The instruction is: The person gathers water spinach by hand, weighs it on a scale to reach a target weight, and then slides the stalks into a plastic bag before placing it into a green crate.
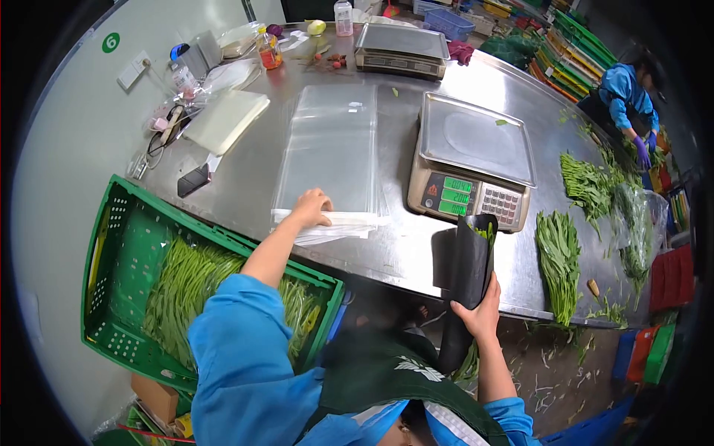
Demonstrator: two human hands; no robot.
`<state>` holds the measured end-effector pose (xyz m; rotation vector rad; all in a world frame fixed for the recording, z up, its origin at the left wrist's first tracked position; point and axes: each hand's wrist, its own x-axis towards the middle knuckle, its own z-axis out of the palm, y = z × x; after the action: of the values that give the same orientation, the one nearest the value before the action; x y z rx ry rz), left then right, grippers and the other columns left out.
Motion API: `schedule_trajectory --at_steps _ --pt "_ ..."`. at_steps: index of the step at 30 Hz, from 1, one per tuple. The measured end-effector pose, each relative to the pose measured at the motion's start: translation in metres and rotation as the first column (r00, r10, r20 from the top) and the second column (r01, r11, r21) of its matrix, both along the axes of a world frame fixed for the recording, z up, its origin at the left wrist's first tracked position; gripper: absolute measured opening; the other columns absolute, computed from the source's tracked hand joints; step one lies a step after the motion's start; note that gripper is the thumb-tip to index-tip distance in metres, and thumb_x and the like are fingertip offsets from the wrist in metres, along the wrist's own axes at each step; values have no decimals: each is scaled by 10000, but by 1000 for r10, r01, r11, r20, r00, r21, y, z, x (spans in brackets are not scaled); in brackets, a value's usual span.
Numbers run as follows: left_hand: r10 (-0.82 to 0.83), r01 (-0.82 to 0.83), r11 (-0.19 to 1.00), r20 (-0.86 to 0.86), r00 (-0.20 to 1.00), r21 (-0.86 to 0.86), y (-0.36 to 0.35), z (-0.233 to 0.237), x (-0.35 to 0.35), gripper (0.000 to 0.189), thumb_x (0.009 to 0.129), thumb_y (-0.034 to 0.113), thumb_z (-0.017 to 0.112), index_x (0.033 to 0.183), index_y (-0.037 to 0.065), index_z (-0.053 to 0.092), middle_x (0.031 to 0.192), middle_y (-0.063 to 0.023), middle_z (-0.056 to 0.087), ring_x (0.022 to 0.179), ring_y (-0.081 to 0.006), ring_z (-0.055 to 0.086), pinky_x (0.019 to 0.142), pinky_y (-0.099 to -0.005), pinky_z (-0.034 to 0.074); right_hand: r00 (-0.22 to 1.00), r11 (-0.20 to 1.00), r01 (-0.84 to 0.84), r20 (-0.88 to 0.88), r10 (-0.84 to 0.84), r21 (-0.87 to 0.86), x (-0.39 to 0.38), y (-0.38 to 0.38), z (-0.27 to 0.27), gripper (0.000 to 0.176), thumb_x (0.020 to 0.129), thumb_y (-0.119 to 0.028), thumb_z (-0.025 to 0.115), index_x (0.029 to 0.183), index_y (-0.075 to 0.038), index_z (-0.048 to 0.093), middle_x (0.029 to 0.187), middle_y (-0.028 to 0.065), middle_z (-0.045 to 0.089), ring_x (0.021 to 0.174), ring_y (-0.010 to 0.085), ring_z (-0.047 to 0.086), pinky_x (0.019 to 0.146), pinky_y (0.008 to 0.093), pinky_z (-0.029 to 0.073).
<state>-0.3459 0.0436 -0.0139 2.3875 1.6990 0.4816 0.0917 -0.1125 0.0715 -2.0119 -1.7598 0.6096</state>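
Observation:
My left hand (pixel 311 208) rests with curled fingers on the near, white edge of a stack of clear plastic bags (pixel 329 160) lying on the metal table. Whether it pinches a bag is hard to make out. In my right hand (pixel 480 308) is a rolled black sheet (pixel 470 260), held upright at the table's front edge, with some green showing at its top. Just behind the roll stands a digital scale (pixel 476 141) with a lit green display and a leaf on its pan. A green crate (pixel 111 297) at the left holds bagged leafy greens (pixel 193 290).
Bunches of greens (pixel 558 260) lie at the table's right. A co-worker (pixel 625 97) in purple gloves handles greens at the far right. A second scale (pixel 401 48), bottles (pixel 268 48), a phone (pixel 195 181) and more bags (pixel 227 119) are on the table. Stacked crates (pixel 573 52) stand behind.

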Motion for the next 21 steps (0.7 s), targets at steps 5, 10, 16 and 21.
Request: schedule_trajectory --at_steps 5,10,16,21 --pt "407 -255 821 209 889 -511 22 6 2 132 684 192 679 766 89 677 769 -74 641 722 -204 595 660 -310 457 1000 1000 10 9 -10 -5 2 0 -2 1041 522 -341 751 1327 -23 173 1283 234 292 1175 383 328 952 433 320" --pt "311 -178 908 326 893 -379 35 75 44 217 696 262 681 814 80 672 737 -80 633 677 -200 591 618 -310 452 1000 999 11 10 -11 35 0 -1 -4 1028 524 -342 753 1320 -15 190 1277 238 305 1171 388 333 950 431 323" --pt "49 -6 969 169 984 -246 0 10 109 209 776 295 573 864 130 666 808 -104 624 765 -281 591 673 -375 455 946 836 -321 107 307 444 -20 -5 -18 883 514 -339 735 1257 -31 371 1285 221 356 1067 381 434 887 437 375" --pt "-96 65 992 319 943 106 -20 104 141 154 782 199 550 818 90 652 799 -94 611 746 -277 586 643 -356 458 830 835 -545 183 527 67 -78 16 13 808 505 -351 708 1248 -194 432 1328 51 365 951 343 474 805 415 417"
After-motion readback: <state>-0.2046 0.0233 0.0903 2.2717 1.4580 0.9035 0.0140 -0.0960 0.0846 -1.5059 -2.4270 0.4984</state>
